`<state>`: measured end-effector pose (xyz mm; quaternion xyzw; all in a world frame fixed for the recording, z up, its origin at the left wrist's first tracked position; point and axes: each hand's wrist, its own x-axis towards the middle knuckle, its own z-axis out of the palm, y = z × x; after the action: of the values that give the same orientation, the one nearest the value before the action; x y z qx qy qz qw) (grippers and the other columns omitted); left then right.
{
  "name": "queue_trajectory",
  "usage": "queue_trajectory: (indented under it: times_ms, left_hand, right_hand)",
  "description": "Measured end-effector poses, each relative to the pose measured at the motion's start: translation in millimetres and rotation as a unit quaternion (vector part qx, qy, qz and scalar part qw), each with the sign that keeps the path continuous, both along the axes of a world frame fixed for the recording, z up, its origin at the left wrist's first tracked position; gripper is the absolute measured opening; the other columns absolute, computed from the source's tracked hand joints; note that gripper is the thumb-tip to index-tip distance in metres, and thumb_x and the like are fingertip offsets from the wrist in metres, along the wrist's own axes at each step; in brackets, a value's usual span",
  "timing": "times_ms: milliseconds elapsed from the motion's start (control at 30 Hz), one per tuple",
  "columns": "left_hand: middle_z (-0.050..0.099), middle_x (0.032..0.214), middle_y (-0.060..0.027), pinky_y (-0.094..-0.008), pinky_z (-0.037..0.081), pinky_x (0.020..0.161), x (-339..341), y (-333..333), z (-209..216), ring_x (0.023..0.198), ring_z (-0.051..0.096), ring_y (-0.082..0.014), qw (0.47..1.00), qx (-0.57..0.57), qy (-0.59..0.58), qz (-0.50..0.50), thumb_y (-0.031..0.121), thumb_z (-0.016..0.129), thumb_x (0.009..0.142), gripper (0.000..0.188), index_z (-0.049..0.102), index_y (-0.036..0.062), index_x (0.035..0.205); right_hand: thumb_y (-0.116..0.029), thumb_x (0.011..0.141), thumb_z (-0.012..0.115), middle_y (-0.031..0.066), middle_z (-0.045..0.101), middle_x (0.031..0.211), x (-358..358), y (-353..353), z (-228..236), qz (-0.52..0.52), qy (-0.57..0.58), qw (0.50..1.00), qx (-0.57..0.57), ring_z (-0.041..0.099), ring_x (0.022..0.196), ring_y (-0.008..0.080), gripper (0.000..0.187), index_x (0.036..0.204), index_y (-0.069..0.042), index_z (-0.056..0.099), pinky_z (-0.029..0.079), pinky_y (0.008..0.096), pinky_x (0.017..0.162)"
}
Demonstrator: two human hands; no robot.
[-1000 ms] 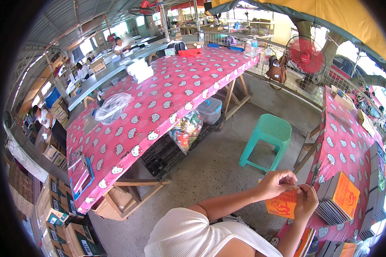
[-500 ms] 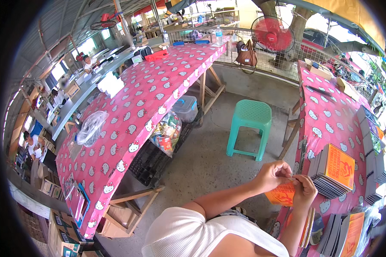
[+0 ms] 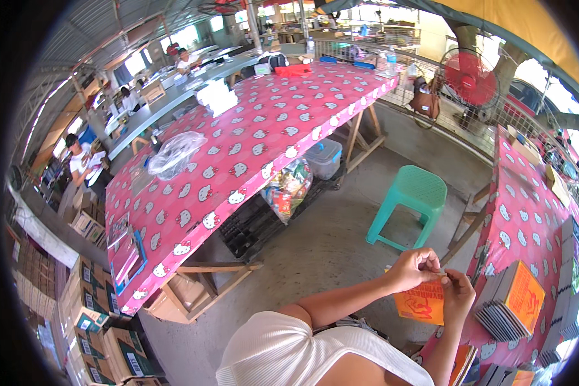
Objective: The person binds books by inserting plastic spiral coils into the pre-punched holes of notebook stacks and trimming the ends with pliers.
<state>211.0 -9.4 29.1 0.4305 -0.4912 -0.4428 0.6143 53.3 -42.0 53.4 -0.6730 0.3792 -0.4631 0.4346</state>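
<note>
The left hand [image 3: 415, 267], fingers curled, and the right hand [image 3: 458, 293], forearm raised, met closely, pinching the top edge of an orange-covered booklet [image 3: 421, 307] hanging just below them; similar stacked booklets [image 3: 525, 300] lay to their right.

The scene is brightly lit by daylight from the open right side, where the background beyond the wire fence [image 3: 473, 138] is nearly washed out, and the white stack [image 3: 217, 98] is overexposed. The metal roof [image 3: 77, 48] is left dimmer, and shadow is cast beneath the pink table [image 3: 257, 151]. Straight edges are bent by the fisheye lens, the corners are blacked out, and print on the orange booklet [image 3: 421, 303] is softened by slight blur.
</note>
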Motion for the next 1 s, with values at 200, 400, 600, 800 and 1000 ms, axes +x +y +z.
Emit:
queue_trajectory:
  times_ms: [200,400,600,800,1000]
  left_hand:
    - [0.06,0.081,-0.0013,-0.024,0.048,0.071,10,10,-6,0.078,0.058,-0.0084,1.0,0.005,0.011,0.026,-0.002,0.071,0.077,0.019,0.057,0.0035,0.088]
    - [0.06,0.081,-0.001,-0.0235,0.048,0.071,4,4,-8,0.077,0.058,-0.008,1.0,0.005,0.016,0.014,-0.003,0.071,0.077,0.02,0.056,0.004,0.089]
    - [0.06,0.081,-0.0003,-0.0233,0.047,0.07,-4,1,-12,0.076,0.057,-0.0076,1.0,0.027,-0.002,-0.006,-0.001,0.072,0.077,0.021,0.056,0.0045,0.089]
    - [0.059,0.082,0.0006,-0.0234,0.046,0.071,-4,-5,-8,0.078,0.055,-0.0068,0.999,-0.015,-0.042,-0.008,0.003,0.071,0.079,0.018,0.056,0.0048,0.089]
    - [0.058,0.086,0.0003,-0.023,0.048,0.072,60,-12,-20,0.08,0.056,-0.0065,0.997,0.037,-0.04,0.061,0.0,0.07,0.077,0.023,0.058,0.0066,0.095]
  right_hand:
    - [0.004,0.075,0.064,0.0058,0.064,0.076,13,-3,-20,-0.01,0.007,1.0,-0.017,0.057,0.07,0.0112,0.009,0.083,0.002,0.066,0.046,0.0241,0.066]
    - [0.005,0.074,0.062,0.0084,0.064,0.074,17,4,-9,-0.04,0.052,0.989,-0.134,0.059,0.068,0.0152,0.01,0.083,0.003,0.065,0.046,0.0266,0.064]
    - [0.004,0.074,0.064,0.0089,0.063,0.073,4,5,-13,-0.039,0.077,0.987,-0.136,0.059,0.067,0.0162,0.009,0.083,0.004,0.065,0.046,0.0264,0.063]
    - [-0.003,0.077,0.067,0.0134,0.062,0.094,-7,5,-10,-0.058,0.1,0.981,-0.157,0.059,0.084,0.0246,0.029,0.105,0.003,0.061,0.047,0.033,0.076]
    - [-0.007,0.075,0.072,0.0137,0.063,0.1,25,60,17,0.172,0.096,0.972,-0.126,0.06,0.096,0.0261,0.029,0.101,0.001,0.062,0.046,0.0361,0.086]
